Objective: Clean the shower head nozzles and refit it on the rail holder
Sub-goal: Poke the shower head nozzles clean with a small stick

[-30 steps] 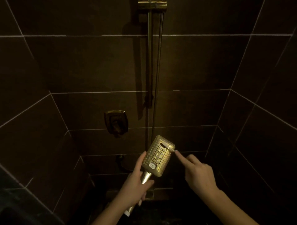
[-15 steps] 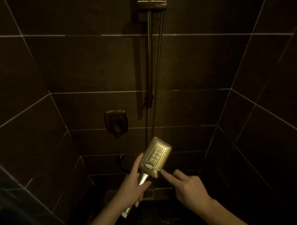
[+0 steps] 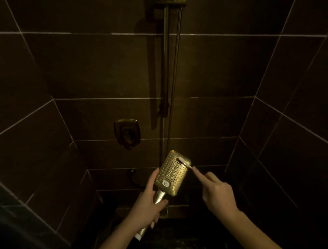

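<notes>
A gold rectangular shower head (image 3: pixel 173 173) faces me at lower centre, its dotted nozzle plate tilted up to the right. My left hand (image 3: pixel 147 206) grips its handle from the left, thumb lying along the head's left edge. My right hand (image 3: pixel 215 192) holds a small white-tipped brush (image 3: pixel 183 162), index finger stretched along its handle. The bristles touch the head's upper right corner. Straight behind the head, the rail (image 3: pixel 166 71) runs up the back wall, with a dark holder (image 3: pixel 164 108) partway up it.
The hose (image 3: pixel 174 80) hangs beside the rail from the top bracket (image 3: pixel 168 2). A gold mixer valve (image 3: pixel 126 132) sits on the back wall at left, a dark spout (image 3: pixel 132 175) below it. Dark tiled walls close in on three sides.
My right hand dropped to the head's lower edge, then came back up to its upper right corner. The shower head has tilted slightly in my left hand.
</notes>
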Tool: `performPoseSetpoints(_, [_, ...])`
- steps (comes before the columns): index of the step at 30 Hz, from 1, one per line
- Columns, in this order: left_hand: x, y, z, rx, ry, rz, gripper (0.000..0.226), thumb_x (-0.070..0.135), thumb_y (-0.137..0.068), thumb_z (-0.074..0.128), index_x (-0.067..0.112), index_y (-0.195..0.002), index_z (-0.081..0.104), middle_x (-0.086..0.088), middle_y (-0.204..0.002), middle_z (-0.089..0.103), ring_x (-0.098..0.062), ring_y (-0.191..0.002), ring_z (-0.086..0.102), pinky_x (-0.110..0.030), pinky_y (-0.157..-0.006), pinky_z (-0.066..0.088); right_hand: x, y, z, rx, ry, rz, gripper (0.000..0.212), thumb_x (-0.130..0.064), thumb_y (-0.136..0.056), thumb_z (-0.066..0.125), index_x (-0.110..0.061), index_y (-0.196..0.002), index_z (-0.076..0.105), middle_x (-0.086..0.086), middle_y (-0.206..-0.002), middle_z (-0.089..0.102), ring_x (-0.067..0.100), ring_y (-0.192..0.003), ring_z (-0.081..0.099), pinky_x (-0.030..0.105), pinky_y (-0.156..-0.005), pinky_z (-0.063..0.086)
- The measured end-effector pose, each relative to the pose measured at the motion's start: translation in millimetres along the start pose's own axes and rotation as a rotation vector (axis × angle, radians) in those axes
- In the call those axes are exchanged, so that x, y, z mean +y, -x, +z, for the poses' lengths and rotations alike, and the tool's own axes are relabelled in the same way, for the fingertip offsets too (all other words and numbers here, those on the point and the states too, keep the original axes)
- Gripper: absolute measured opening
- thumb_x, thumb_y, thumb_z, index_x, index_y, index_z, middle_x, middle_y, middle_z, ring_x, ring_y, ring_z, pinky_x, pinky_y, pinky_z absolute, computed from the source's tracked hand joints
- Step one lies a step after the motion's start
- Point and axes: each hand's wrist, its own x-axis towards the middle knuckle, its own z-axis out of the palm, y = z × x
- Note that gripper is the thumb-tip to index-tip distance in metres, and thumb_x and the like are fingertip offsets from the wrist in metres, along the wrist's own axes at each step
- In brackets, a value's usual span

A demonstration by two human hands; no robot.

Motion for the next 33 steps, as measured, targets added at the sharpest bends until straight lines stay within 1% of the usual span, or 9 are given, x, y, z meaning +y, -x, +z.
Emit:
performPoseSetpoints(6, [-1, -3, -1, 0.003, 0.008, -0.014, 0.106, 0.009, -0.094, 0.067, 0.072, -0.144, -0.001, 0.002, -0.127, 0.066, -0.019, -0.053, 0.064, -0.032, -0.050, 0.054, -13, 31, 11, -0.153, 0.009, -0.193, 0.075, -0.024, -0.080, 0.046, -0.038, -0.150, 0.021, -0.012, -0.093, 0.058, 0.005, -0.048, 0.052, 0.021, -0.041, 0.047])
performPoseSetpoints(10, [0, -3, 0, 0.000, 0.018, -0.019, 0.106, 0.008, -0.094, 0.067, 0.071, -0.144, -0.001, 0.002, -0.124, 0.069, -0.021, -0.053, 0.065, -0.032, -0.048, 0.054, 11, 11, 7, -0.042, 0.029, -0.013, 0.080, -0.015, -0.082, 0.061, -0.040, -0.149, 0.026, -0.011, -0.098, 0.056, 0.009, -0.052, 0.054, 0.023, -0.045, 0.051])
performPoseSetpoints(15, [0, -8, 0, 0.027, -0.004, 0.015, 0.107, 0.006, -0.093, 0.067, 0.067, -0.148, -0.002, 0.000, -0.121, 0.071, -0.020, -0.052, 0.064, -0.032, -0.048, 0.054, -5, 32, 5, -0.158, 0.029, -0.177, 0.073, -0.027, -0.085, 0.048, -0.039, -0.151, 0.022, -0.014, -0.096, 0.056, 0.004, -0.050, 0.050, 0.019, -0.041, 0.046])
performPoseSetpoints(18, [2, -8, 1, -0.001, -0.106, 0.032, 0.105, 0.012, -0.094, 0.067, 0.073, -0.144, -0.002, -0.002, -0.139, 0.057, -0.016, -0.051, 0.063, -0.033, -0.050, 0.056, 1, 12, -2, -0.061, 0.063, -0.101, 0.081, -0.018, -0.079, 0.067, -0.037, -0.149, 0.031, -0.012, -0.091, 0.056, 0.003, -0.045, 0.043, 0.014, -0.038, 0.038])
performPoseSetpoints(21, [6, -9, 7, -0.007, -0.184, 0.020, 0.103, 0.019, -0.095, 0.067, 0.077, -0.141, -0.005, -0.008, -0.151, 0.044, -0.017, -0.063, 0.067, -0.027, -0.052, 0.056, 2, -12, -8, 0.027, 0.069, 0.017, 0.076, -0.016, -0.083, 0.067, -0.036, -0.148, 0.033, -0.009, -0.096, 0.059, 0.004, -0.047, 0.047, 0.016, -0.040, 0.043])
performPoseSetpoints(24, [6, -12, 12, 0.018, -0.264, 0.032, 0.104, 0.023, -0.096, 0.066, 0.069, -0.144, -0.014, -0.003, -0.154, 0.046, -0.008, -0.092, 0.065, -0.022, -0.068, 0.057, -17, 1, 2, -0.094, 0.055, -0.135, 0.083, -0.022, -0.078, 0.072, -0.036, -0.148, 0.031, -0.010, -0.098, 0.060, 0.004, -0.050, 0.052, 0.017, -0.042, 0.044])
performPoseSetpoints(26, [4, -12, 13, 0.044, -0.312, 0.001, 0.105, 0.027, -0.095, 0.067, 0.065, -0.145, -0.017, -0.002, -0.151, 0.049, -0.008, -0.099, 0.064, -0.028, -0.081, 0.059, -23, 14, 8, -0.179, 0.099, -0.254, 0.087, -0.028, -0.071, 0.077, -0.034, -0.147, 0.036, -0.011, -0.096, 0.061, 0.002, -0.049, 0.050, 0.014, -0.042, 0.039])
performPoseSetpoints(29, [-1, -10, 15, 0.037, -0.355, -0.039, 0.107, 0.030, -0.095, 0.068, 0.066, -0.142, -0.021, -0.004, -0.148, 0.048, -0.014, -0.083, 0.067, -0.027, -0.066, 0.058, -8, -3, 1, -0.066, 0.143, -0.174, 0.080, -0.020, -0.075, 0.071, -0.035, -0.146, 0.039, -0.010, -0.094, 0.061, 0.000, -0.047, 0.040, 0.008, -0.042, 0.026])
performPoseSetpoints(33, [0, -8, 15, 0.032, -0.298, -0.054, 0.107, 0.028, -0.094, 0.069, 0.068, -0.142, -0.018, -0.007, -0.152, 0.042, -0.018, -0.071, 0.071, -0.022, -0.052, 0.054, -1, -7, -4, -0.013, 0.071, -0.040, 0.078, -0.016, -0.080, 0.069, -0.035, -0.148, 0.034, -0.007, -0.097, 0.061, 0.003, -0.048, 0.045, 0.016, -0.041, 0.044])
